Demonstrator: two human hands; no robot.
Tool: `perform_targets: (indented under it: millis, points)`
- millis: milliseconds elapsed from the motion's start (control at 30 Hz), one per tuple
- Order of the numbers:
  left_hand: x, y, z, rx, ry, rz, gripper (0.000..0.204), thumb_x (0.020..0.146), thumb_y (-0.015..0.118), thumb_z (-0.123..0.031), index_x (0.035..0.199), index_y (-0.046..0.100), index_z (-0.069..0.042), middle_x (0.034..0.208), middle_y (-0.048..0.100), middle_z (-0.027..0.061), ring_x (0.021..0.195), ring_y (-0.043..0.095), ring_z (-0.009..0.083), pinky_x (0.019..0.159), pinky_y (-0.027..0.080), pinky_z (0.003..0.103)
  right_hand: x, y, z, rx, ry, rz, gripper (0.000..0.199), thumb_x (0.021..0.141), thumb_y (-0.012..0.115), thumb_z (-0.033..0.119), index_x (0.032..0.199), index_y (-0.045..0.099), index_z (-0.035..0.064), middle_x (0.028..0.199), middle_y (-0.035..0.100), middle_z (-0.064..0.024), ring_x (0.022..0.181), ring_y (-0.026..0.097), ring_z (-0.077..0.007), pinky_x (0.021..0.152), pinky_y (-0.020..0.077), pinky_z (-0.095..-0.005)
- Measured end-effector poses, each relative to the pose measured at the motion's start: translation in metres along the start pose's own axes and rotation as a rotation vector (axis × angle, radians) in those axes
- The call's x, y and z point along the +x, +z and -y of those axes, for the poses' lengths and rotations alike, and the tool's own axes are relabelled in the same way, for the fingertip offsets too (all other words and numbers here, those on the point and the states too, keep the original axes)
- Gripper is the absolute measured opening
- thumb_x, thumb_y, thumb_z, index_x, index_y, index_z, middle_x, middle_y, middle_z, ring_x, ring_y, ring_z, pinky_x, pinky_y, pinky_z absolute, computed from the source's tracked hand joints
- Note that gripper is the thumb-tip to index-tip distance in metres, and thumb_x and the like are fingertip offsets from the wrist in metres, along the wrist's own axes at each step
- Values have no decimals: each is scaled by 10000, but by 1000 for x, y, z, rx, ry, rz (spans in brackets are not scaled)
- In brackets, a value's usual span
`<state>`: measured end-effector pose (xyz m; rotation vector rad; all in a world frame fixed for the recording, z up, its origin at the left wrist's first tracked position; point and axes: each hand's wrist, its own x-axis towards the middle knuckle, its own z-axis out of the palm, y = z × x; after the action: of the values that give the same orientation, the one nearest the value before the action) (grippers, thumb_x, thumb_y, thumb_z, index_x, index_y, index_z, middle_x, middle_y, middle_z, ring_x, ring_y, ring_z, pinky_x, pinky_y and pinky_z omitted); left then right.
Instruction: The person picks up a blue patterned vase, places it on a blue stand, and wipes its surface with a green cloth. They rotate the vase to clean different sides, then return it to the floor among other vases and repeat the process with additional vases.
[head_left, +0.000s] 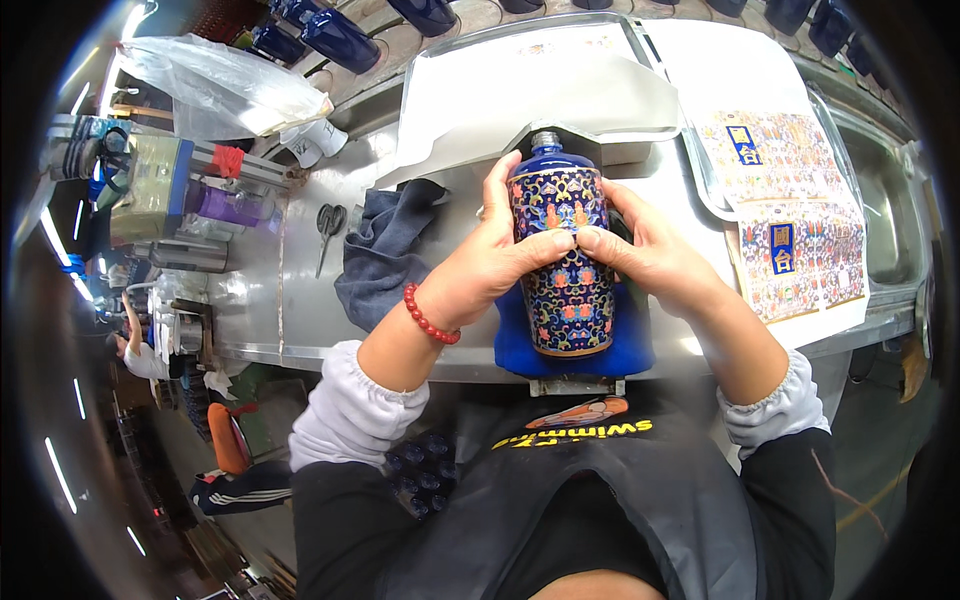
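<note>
A dark blue bottle [563,290] wrapped in a colourful flower-patterned label lies lengthwise on a blue pad [512,345] at the near edge of the metal table [300,290], its neck pointing away from me. My left hand [497,250] cups the bottle's left side, thumb pressed on the label's middle. My right hand [645,245] holds the right side, and its thumb meets the left thumb on the label. A red bead bracelet [428,320] circles my left wrist.
A dark blue cloth [385,250] lies left of the bottle, with scissors [328,228] beyond it. Sheets of patterned labels [790,215] lie on a tray at the right. White paper [540,90] covers the back. Plain blue bottles [340,40] line the far edge. Machinery [160,185] stands at left.
</note>
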<state>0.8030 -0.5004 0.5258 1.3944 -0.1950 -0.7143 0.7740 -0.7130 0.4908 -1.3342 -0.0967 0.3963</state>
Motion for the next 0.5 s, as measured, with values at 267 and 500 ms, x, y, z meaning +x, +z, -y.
perform_targets:
  millis: [267, 500]
  points:
    - [4, -3, 2, -77, -22, -16, 822, 993, 618, -316, 1572, 82, -87, 1472, 406, 129, 1362, 443, 243, 1114, 393, 405, -3, -14, 0, 64, 58, 113, 801, 929, 695, 253, 1543, 267, -32, 1503, 417, -152, 1361, 413, -207, 1138, 330, -348]
    - [10, -6, 16, 301, 124, -160, 952, 932, 681, -340, 1567, 57, -2, 1454, 394, 176, 1337, 429, 231, 1127, 348, 367, -6, -9, 3, 115, 42, 117, 810, 925, 694, 255, 1546, 260, -30, 1513, 399, -150, 1350, 421, -207, 1112, 354, -338]
